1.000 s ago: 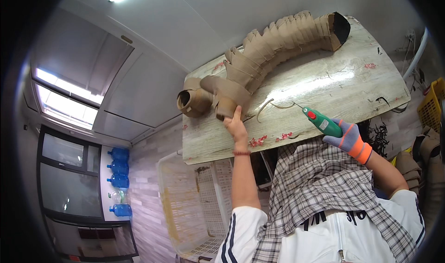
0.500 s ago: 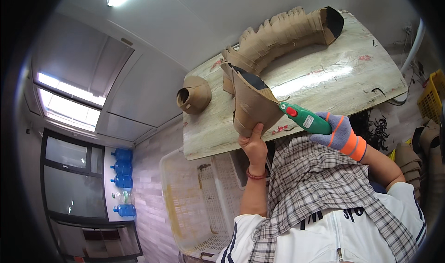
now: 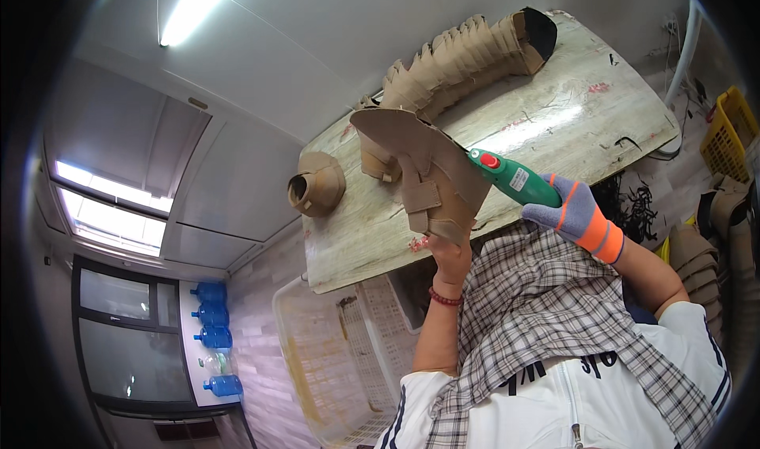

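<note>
1. The left hand [image 3: 450, 253] is lifting a tan shoe upper [image 3: 419, 164] off the bench [image 3: 554, 117], away from the row of stacked uppers [image 3: 459, 57], and turning its inner side into view.
2. The right hand [image 3: 578, 215], gloved, is bringing the green glue gun [image 3: 511, 178] against the raised upper's edge.

workshop | worktable [image 3: 554, 125] | stacked tan shoe uppers [image 3: 459, 57] | yellow crate [image 3: 724, 132]

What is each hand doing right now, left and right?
Left hand: closed on the tan cardboard-like shaped piece, lifted off the table.
Right hand, gloved: closed on the green handheld tool.
</note>
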### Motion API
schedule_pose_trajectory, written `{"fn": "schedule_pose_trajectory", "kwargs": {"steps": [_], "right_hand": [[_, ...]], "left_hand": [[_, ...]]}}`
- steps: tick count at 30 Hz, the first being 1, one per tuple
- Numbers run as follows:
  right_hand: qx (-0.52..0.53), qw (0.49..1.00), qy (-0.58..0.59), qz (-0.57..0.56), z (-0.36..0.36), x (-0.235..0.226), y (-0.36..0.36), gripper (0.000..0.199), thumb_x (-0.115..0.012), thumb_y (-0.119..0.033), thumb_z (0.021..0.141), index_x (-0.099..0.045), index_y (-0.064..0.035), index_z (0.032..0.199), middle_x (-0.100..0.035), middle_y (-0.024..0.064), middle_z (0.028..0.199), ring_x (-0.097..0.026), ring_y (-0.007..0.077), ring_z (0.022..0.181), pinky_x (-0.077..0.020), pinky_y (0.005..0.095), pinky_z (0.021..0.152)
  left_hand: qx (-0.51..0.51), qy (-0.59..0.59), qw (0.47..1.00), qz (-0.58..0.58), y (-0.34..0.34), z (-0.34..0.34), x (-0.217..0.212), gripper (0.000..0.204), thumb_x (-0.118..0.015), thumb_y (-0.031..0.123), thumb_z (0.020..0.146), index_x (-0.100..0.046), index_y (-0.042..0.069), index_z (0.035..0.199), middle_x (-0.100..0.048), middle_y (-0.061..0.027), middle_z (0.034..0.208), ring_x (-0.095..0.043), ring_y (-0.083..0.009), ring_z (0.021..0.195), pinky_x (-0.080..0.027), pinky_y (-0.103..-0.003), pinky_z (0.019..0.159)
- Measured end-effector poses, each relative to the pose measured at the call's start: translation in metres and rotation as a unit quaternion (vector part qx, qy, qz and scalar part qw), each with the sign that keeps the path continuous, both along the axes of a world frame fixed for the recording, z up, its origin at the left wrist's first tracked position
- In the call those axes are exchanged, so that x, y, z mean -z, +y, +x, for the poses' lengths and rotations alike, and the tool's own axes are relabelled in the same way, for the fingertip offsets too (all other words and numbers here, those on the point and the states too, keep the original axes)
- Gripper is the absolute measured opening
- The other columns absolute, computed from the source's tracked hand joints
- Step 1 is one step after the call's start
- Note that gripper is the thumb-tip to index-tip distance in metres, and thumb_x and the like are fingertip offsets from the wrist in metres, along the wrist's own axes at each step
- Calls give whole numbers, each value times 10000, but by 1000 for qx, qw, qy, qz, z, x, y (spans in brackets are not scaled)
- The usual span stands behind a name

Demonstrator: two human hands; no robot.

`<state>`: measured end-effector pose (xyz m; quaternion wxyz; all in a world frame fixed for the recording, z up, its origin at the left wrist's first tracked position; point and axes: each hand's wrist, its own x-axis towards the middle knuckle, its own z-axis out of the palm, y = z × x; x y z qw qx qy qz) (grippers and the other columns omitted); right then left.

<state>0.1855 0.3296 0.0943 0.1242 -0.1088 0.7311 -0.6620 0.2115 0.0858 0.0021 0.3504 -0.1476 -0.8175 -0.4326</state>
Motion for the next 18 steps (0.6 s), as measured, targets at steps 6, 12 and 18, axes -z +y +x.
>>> {"fn": "schedule_pose_trajectory", "kwargs": {"steps": [6, 12, 18], "right_hand": [[2, 1000, -29, -11, -8, -1, 2, 417, -796, -282, 803, -624, 32, 1018, -608, 23, 672, -555, 70, 541, -447, 224, 492], [25, 997, -53, -47, -26, 1, 9, 420, -797, -294, 799, -624, 31, 1000, -595, 23, 687, -562, 84, 521, -444, 229, 478], [51, 975, 162, 143, -37, 53, 37, 528, -811, -333, 757, -629, -28, 1147, -693, 101, 812, -666, 154, 687, -529, 281, 638]], "left_hand": [[16, 38, 994, -105, -10, -3, 11, 201, -702, -70, 779, -671, -70, 978, -698, -161, 942, -685, -304, 862, -536, -380, 737], [23, -34, 998, -49, -7, 13, 8, 270, -721, -54, 763, -662, -68, 1027, -697, -174, 980, -675, -302, 935, -535, -362, 779], [179, -178, 810, 529, -34, 13, -68, 453, -506, 268, 995, -466, -28, 1336, -573, -143, 1291, -569, -287, 1166, -453, -422, 1016]]}}
